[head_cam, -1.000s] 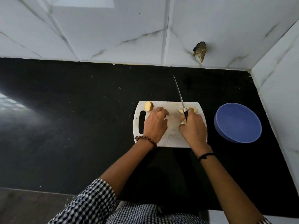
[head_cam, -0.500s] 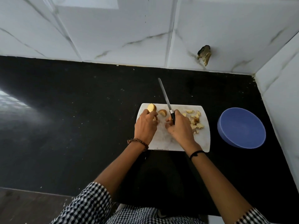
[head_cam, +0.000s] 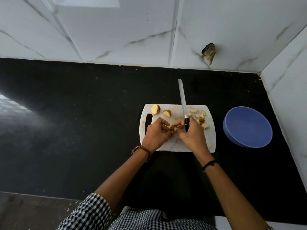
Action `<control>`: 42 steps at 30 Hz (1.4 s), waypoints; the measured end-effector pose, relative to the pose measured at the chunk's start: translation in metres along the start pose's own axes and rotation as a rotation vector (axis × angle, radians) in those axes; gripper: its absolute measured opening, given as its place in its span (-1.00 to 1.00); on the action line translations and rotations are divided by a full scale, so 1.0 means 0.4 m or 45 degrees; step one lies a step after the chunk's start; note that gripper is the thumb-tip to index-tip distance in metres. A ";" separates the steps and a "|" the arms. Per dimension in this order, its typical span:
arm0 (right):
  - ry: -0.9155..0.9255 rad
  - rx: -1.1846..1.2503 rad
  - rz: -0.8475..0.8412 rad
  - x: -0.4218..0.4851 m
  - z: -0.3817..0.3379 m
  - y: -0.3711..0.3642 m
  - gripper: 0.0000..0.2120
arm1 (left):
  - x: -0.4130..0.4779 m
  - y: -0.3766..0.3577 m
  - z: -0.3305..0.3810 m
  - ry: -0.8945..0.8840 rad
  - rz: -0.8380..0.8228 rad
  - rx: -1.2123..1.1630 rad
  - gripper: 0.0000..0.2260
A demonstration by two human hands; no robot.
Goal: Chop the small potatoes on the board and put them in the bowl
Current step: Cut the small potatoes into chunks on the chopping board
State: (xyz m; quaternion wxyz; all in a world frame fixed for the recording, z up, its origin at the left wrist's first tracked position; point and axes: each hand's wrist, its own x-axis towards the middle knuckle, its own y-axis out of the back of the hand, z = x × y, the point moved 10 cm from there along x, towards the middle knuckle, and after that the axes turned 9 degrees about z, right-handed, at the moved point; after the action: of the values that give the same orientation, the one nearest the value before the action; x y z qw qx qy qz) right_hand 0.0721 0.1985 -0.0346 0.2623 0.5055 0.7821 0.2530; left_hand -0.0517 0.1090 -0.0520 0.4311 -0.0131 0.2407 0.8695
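From the head camera, your right hand [head_cam: 192, 138] is clenched round the black handle of the knife [head_cam: 182, 100]. Its long blade points away from you, across the far edge of the white cutting board [head_cam: 211, 143] and out over the black counter [head_cam: 83, 130].

Your left hand [head_cam: 155, 135] sits just beside the right one, near the middle of the board, fingers curled. It pinches a small potato piece [head_cam: 172, 127] against the fingertips of your right hand. Most of that piece is hidden.

At the far left corner of the board lies a potato half [head_cam: 155, 109], with a potato wedge [head_cam: 166, 113] just to its right. Right of the blade, a scatter of chopped pieces [head_cam: 200, 119] lies on the far right part of the board, close to your right hand.

The blue bowl [head_cam: 247, 127] stands on the counter to the right of the board, apart from it.

A bead bracelet [head_cam: 142, 149] is on your left wrist and a black band [head_cam: 209, 163] on your right. Behind the counter, the white tiled wall has a broken hole [head_cam: 208, 53].
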 end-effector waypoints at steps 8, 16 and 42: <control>0.054 -0.043 -0.004 -0.029 0.007 0.009 -0.76 | 0.003 0.000 0.011 -0.166 -0.027 0.304 -0.83; 0.043 -0.041 0.034 -0.047 0.020 0.007 -0.78 | -0.005 0.007 0.041 -0.280 0.084 0.338 -0.79; -0.070 0.004 0.116 -0.055 0.076 0.037 -0.69 | 0.015 -0.057 0.039 -0.092 -0.078 0.160 -0.79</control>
State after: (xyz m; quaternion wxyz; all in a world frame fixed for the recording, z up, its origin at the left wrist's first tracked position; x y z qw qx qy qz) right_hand 0.1100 0.1876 -0.0439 0.2711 0.5477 0.7512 0.2496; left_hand -0.0354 0.1319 -0.0489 0.4661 0.0381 0.2786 0.8389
